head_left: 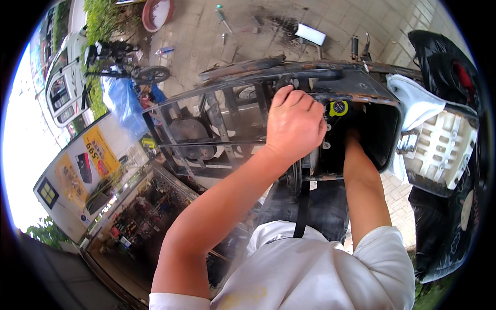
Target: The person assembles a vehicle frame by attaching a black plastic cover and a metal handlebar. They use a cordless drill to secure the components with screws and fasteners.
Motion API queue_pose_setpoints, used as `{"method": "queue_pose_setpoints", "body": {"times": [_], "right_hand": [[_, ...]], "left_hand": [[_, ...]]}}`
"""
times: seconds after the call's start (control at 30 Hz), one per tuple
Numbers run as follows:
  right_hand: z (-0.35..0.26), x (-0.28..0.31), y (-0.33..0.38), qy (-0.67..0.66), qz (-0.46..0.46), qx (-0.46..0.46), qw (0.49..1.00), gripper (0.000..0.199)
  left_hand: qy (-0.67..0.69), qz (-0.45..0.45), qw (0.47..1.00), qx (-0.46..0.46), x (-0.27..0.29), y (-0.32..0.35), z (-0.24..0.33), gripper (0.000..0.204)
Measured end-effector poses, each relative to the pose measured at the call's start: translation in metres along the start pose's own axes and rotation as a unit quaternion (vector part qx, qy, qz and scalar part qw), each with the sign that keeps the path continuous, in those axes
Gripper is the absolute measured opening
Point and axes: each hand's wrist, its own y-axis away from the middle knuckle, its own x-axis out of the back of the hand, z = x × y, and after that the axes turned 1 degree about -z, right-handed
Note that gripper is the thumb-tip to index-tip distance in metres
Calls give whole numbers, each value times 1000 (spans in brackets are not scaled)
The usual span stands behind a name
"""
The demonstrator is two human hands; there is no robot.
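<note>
A stripped scooter frame [248, 82] of rusty black metal lies in front of me. My left hand [294, 121] curls its fingers over a bar at the frame's middle and grips it. My right forearm [361, 178] reaches down into a black compartment [385, 124] of the frame. The right hand itself is hidden inside that compartment. A small yellow round part [338, 108] sits just right of my left hand's knuckles. A white cloth [413, 95] hangs over the compartment's right rim.
A white ribbed plastic panel [439, 150] and a black seat [444, 62] lie at the right. On the paving beyond are a screwdriver [222, 15], a white flat object [310, 33] and a red basin [157, 11]. A parked bike [124, 64], blue sheet [121, 101] and white car [64, 85] stand at the left.
</note>
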Motion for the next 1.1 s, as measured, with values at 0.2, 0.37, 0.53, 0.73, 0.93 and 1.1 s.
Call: {"method": "queue_pose_setpoints", "body": {"times": [0.2,0.37,0.53,0.73,0.93,1.1], "right_hand": [[-2,5,4,14,12,34,999,29],[-2,13,-1,33,25,70,997,28],[-1,21,-3,61,44,118,990,28],[5,30,-12,89,78,202,972,27],[20,59,-48,117,101,309,938,27],[-15,90,-6,94,95,372,919,27]], "left_hand": [[-2,-4,1000,16,5,2,0,10],[7,18,999,29,6,2,1,10],[-8,26,999,38,4,6,-2,13],[-18,17,998,59,-1,13,0,17],[-92,-68,992,46,7,18,14,15],[-34,-52,996,69,0,28,3,16]]}}
